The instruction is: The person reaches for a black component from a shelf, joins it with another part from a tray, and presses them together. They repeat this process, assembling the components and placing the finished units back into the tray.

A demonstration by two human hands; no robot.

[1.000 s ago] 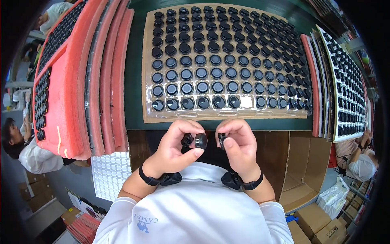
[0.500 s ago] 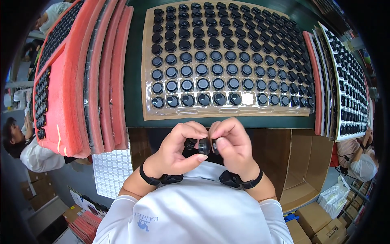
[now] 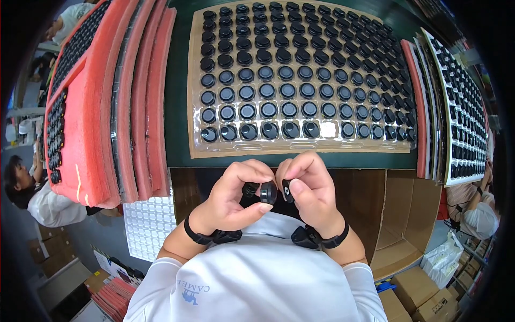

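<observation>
Just in front of the table edge, my left hand (image 3: 228, 196) is closed around a short black round part (image 3: 268, 192) with a glossy side, held between thumb and fingers. Another dark piece (image 3: 249, 189) shows inside its curled fingers, partly hidden. Close beside it, my right hand (image 3: 313, 190) pinches a small flat black disc (image 3: 288, 191) with a white mark on its face. The two pieces are apart. Beyond my hands lies a clear plastic tray (image 3: 300, 146) on cardboard, filled with rows of black round parts (image 3: 288, 110); one pocket in the nearest row is vacant.
Pink foam sheets (image 3: 155, 107) with trays of black parts stand stacked at the left. At the right is another stack with a white tray (image 3: 450, 134). Below the green table (image 3: 179, 134) sits an open cardboard box (image 3: 402, 231). Other people are at both sides.
The right hand has turned the small disc so that its marked face now shows, and has shifted slightly. My left hand keeps its hold on the round part, nearly still.
</observation>
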